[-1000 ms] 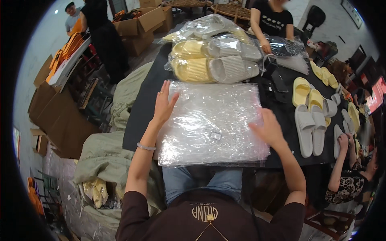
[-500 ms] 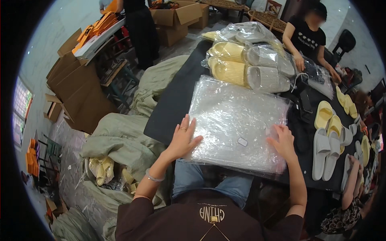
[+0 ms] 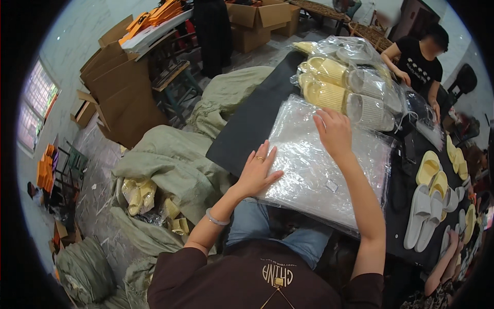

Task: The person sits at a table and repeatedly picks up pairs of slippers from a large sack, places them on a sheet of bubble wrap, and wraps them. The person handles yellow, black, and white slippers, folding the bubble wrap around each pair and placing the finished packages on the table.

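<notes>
A stack of clear plastic bags [image 3: 319, 154] lies at the near edge of the black table [image 3: 247, 113], with a small pale label [image 3: 331, 185] showing on it. My left hand [image 3: 259, 170] rests flat along the stack's left side, fingers stretched out and apart. Over the upper part of the bags is my right hand [image 3: 333, 133], its fingers loosely bent and apart; nothing shows between them. Just beyond it lie bagged yellow slippers [image 3: 324, 92] and bagged grey slippers [image 3: 365, 109].
Loose grey slippers [image 3: 424, 219] and yellow slippers [image 3: 428, 167] lie at the table's right. A co-worker [image 3: 419, 67] sits at the far right. Green sacks [image 3: 164, 154], one holding bagged yellow slippers [image 3: 139, 195], stand to my left. Behind them are cardboard sheets [image 3: 116, 92] and a stool [image 3: 175, 82].
My right hand has moved from the stack's right edge to its upper middle. My left hand stays at the left side. The whole view has shifted, so the table appears further right.
</notes>
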Tool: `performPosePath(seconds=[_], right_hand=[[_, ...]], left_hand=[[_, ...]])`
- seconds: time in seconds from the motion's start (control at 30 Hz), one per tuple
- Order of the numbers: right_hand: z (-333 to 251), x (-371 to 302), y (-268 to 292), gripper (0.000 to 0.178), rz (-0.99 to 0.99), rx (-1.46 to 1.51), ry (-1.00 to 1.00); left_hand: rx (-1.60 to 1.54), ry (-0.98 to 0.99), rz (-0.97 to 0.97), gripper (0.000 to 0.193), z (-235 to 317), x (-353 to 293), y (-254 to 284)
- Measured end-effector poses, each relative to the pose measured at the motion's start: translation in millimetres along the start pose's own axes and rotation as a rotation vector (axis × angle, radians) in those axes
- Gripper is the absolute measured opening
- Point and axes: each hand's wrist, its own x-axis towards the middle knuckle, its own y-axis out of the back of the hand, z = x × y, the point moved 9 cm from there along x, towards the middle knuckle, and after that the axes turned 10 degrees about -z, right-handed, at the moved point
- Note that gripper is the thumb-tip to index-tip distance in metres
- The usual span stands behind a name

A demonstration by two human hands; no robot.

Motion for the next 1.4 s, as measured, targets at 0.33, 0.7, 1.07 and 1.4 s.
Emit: performPosePath(seconds=[0.33, 0.7, 1.07, 1.4], right_hand=[[53, -23, -81, 0.018, 0.073, 0.336, -0.024], [56, -24, -96, 0.028, -0.051, 0.29, 0.014], [46, -19, -101, 0.026, -0.077, 0.316, -0.002], [61, -29, -85, 0.023, -0.071, 0.281, -0.128]], left_hand=[[0.052, 0.011, 0.204, 0.072, 0, -14, 9], [0.029, 0.628, 0.992, 0.03, -102, -256, 3], [-0.578, 1.422, 1.505, 0.043, -451, -533, -61], [-0.974, 1.086, 1.267, 0.035, -533, -429, -70]])
